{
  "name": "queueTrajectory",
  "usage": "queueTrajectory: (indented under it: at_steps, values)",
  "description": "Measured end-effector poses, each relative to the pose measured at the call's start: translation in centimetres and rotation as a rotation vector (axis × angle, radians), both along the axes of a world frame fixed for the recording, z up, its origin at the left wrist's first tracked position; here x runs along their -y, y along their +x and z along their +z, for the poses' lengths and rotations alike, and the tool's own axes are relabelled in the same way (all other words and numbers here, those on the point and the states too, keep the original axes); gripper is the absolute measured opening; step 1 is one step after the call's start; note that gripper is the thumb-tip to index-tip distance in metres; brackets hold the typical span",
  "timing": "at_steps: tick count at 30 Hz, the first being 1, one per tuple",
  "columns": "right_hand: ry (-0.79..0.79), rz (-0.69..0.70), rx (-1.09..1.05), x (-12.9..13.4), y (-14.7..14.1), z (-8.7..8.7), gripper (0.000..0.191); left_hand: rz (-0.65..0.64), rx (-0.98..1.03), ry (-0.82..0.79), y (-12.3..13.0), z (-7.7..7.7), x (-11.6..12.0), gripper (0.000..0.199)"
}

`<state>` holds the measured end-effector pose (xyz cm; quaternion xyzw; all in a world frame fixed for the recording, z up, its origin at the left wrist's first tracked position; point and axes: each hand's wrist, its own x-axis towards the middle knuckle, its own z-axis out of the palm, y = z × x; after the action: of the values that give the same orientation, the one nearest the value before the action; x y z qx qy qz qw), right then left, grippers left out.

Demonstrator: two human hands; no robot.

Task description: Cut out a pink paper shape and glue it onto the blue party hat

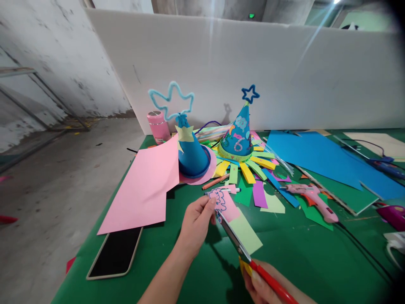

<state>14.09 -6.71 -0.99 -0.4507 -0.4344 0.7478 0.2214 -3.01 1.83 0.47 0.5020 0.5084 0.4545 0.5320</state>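
Between its thumb and fingers, my left hand (198, 221) pinches a small pink paper (230, 206) with a drawing outlined in dark blue. My right hand (265, 280) is wrapped round scissors (236, 240) with red and yellow handles. The scissor blades point up and left, their tips at the lower edge of the drawing beside my left fingers. A pale green paper strip (246, 231) lies under the pink paper, on the green table (164, 261). Just beyond my hands are an orange pen (215, 181) and a purple paper piece (260, 194).
Two blue cone hats (192, 154) (238, 137) topped with stars stand at the back. Large pink paper (142, 190) partly covers a phone (116, 253) at left. A pink glue gun (311, 198), its cable, blue sheets (319, 154) and scraps lie at right. A pink bottle (158, 128) stands behind.
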Motion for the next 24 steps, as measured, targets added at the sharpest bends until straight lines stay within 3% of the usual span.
queueTrajectory:
  at_steps: [10,21,24]
  values:
    - [0.071,0.109,0.028,-0.7,0.3,-0.3,0.057,-0.001,-0.093,0.051,-0.1,0.2,-0.1,0.031]
    - [0.053,0.102,0.003,-0.5,1.2,-1.0,0.067,0.017,-0.201,0.141,-0.1,0.6,0.1,0.032]
    - [0.037,0.087,0.012,-0.4,1.1,-0.9,0.062,0.006,-0.201,0.149,-0.1,0.6,0.1,0.031]
